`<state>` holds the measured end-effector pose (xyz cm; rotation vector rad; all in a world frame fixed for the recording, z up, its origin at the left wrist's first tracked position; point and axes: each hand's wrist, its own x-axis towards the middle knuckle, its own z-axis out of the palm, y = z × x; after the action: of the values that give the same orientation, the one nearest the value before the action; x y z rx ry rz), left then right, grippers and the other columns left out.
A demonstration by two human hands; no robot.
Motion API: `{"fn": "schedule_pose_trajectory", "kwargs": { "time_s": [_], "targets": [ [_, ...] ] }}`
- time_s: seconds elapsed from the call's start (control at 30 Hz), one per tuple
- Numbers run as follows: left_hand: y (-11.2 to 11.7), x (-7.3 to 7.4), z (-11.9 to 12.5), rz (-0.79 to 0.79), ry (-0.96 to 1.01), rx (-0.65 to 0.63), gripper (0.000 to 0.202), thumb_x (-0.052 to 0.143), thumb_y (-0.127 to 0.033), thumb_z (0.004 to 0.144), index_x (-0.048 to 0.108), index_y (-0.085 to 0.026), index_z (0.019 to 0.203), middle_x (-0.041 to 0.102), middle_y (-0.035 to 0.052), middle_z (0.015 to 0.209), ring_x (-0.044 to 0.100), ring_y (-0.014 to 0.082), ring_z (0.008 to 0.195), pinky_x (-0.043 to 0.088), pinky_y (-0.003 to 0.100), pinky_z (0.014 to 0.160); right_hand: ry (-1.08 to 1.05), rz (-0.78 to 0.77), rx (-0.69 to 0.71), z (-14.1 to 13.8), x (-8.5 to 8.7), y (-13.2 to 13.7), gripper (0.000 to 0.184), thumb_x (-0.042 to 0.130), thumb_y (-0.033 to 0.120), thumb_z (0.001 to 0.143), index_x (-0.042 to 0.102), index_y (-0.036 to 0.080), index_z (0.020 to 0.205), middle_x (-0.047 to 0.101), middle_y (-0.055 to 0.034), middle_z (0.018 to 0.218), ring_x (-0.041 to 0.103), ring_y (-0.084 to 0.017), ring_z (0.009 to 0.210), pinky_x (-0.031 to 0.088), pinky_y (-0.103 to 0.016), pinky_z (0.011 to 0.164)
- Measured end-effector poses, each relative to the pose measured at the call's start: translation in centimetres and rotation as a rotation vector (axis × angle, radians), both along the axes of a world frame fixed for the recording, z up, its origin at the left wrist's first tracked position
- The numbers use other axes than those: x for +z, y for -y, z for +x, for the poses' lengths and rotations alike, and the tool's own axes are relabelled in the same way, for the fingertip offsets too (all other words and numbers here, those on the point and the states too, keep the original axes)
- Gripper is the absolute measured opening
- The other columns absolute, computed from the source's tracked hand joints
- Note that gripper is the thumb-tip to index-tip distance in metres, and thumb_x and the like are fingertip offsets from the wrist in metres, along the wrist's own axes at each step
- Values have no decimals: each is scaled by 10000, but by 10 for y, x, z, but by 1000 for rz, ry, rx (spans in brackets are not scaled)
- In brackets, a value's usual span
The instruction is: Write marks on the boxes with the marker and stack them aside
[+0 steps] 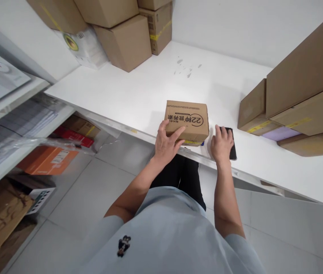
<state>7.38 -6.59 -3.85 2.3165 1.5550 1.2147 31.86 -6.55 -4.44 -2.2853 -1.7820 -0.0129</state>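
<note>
A brown cardboard box point(187, 120) with dark printed characters sits near the front edge of the white table. My left hand point(167, 140) grips its near left corner, with fingers on the left side and on the near face. A small blue thing point(203, 144) shows under the box's near right corner; what it is I cannot make out. To the right of the box, a black phone point(233, 150) lies on the tabletop. My right hand point(222, 144) rests over its left part, fingers apart and slightly bent, hiding some of it.
Stacked cartons point(127, 43) stand at the back left of the white table point(138, 89). More large cartons point(304, 76) occupy its right side. On the left is a shelf point(38, 148) with plastic-wrapped packs, and an orange box point(49, 160) lies low beside it.
</note>
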Motion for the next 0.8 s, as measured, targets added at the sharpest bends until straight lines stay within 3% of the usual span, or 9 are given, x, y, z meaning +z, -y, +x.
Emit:
{"fn": "schedule_pose_trajectory", "kwargs": {
  "time_s": [0.1, 0.17, 0.3, 0.43, 0.53, 0.63, 0.7, 0.8],
  "targets": [
    [-10, -3, 1, 32, 15, -24, 468, 687, -357, 905, 555, -327, 1353, 231, 113, 1527, 330, 380, 1468, 492, 552, 1113, -74, -34, -236, 5, -2, 22, 808, 569, 551, 886, 315, 223, 1580, 312, -257, 1620, 314, -495, 1457, 353, -713, 1056],
    [-17, -4, 1, 56, 31, -41, 462, 679, -359, 911, 555, -318, 1354, 227, 119, 1525, 331, 380, 1466, 489, 540, 1114, -116, -135, -322, 8, -1, 35, 978, 646, 624, 811, 239, 211, 1598, 279, -293, 1612, 331, -515, 1441, 350, -700, 1058],
    [-28, -7, 0, 42, 36, -96, 470, 652, -366, 927, 537, -323, 1380, 224, 124, 1557, 311, 386, 1482, 472, 547, 1119, -158, -208, -371, 11, 8, 43, 963, 649, 554, 826, 216, 188, 1604, 393, -295, 1534, 426, -484, 1374, 368, -641, 1065],
    [-25, -5, -5, 121, 60, -73, 523, 661, -390, 916, 514, -328, 1415, 194, 127, 1611, 230, 417, 1521, 343, 633, 1178, -181, -196, -386, 16, 18, 37, 952, 640, 476, 816, 224, 153, 1610, 542, -279, 1394, 492, -470, 1282, 396, -611, 1033],
    [-6, -1, -7, 275, 154, -6, 427, 635, -339, 923, 576, -284, 1343, 351, 142, 1526, 360, 356, 1457, 398, 572, 1151, -258, -148, -395, 25, 24, 37, 1058, 702, 495, 725, 236, 136, 1605, 592, -262, 1319, 517, -464, 1236, 392, -616, 1037],
    [19, 2, -4, 341, 224, -75, 304, 616, -238, 908, 646, -250, 1210, 598, 122, 1252, 555, 276, 1251, 498, 479, 1053, -492, -86, -436, 39, 28, 45, 1122, 728, 558, 667, 250, 157, 1600, 646, -193, 1232, 584, -392, 1162, 431, -554, 1043],
    [34, 4, 2, 284, 251, -177, 259, 605, -196, 900, 676, -242, 1146, 688, 94, 1081, 622, 249, 1129, 520, 452, 1015, -724, -33, -475, 45, 30, 54, 1123, 746, 565, 645, 275, 188, 1591, 654, -141, 1198, 641, -308, 1043, 493, -482, 990],
    [49, 7, 14, 90, 333, -304, 221, 575, -214, 925, 710, -238, 1097, 751, 75, 987, 676, 226, 1007, 544, 420, 961, -1116, 102, -482, 39, 33, 72, 1096, 779, 518, 614, 320, 212, 1561, 651, -76, 1126, 667, -211, 892, 557, -393, 852]
  ]
}}
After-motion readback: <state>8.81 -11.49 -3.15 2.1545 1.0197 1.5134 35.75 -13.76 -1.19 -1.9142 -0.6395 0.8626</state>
